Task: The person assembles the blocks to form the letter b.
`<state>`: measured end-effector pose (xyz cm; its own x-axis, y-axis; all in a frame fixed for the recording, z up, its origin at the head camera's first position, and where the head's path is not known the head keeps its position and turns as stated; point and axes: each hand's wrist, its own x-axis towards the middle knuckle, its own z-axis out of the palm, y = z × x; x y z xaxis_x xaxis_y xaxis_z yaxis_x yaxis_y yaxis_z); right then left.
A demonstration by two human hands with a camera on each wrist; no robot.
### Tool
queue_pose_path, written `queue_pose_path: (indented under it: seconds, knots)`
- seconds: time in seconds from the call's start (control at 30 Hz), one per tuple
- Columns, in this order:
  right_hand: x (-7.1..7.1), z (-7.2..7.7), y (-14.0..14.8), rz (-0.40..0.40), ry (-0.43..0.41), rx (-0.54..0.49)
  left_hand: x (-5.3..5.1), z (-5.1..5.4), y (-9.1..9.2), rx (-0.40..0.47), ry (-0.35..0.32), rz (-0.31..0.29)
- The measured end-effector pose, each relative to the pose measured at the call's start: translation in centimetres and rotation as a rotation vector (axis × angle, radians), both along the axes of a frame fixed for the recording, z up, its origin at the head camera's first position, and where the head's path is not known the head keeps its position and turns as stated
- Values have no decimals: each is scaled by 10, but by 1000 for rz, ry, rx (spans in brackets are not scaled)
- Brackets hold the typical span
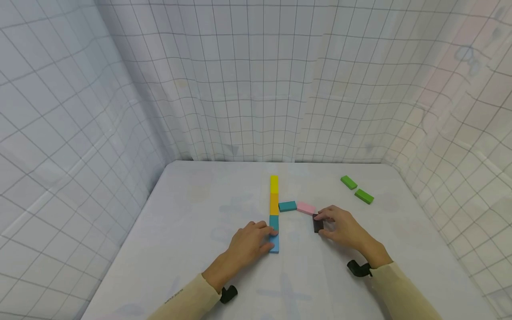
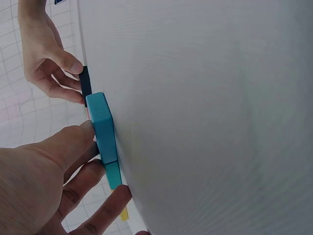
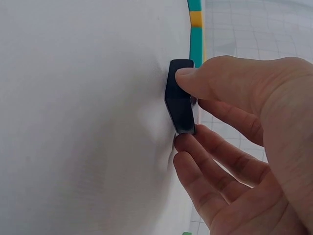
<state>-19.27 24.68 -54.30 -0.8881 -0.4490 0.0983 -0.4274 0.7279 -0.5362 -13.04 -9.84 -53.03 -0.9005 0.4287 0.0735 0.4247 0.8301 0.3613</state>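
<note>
A straight column runs from a yellow block (image 1: 274, 184) through an orange block (image 1: 274, 204) and a teal block (image 1: 274, 221) to a blue block (image 1: 274, 243). My left hand (image 1: 249, 243) rests along the left side of the two lower blocks, its thumb and fingertips touching them. To the right, a second teal block (image 1: 287, 206) and a pink block (image 1: 306, 208) lead off from the orange one. At the pink block's right end, my right hand (image 1: 342, 227) pinches a black block (image 1: 318, 223) between thumb and fingers; the right wrist view shows the black block (image 3: 180, 95) close up.
Two green blocks, one (image 1: 349, 182) farther back and one (image 1: 364, 196) nearer, lie at the back right of the white table (image 1: 192, 213). White grid-patterned sheets (image 1: 264, 98) surround the back and both sides.
</note>
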Motion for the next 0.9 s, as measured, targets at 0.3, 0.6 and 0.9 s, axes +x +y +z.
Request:
queue_pose_path:
  seconds: [0.3, 0.6, 0.9]
  knots:
    - [1, 0, 0, 6, 14, -5, -2, 1, -1, -9, -10, 4]
    - [1, -2, 1, 3, 4, -15, 0, 1, -1, -5, -6, 2]
    - [1, -2, 1, 8, 12, -14, 1, 2, -1, 0, 1, 0]
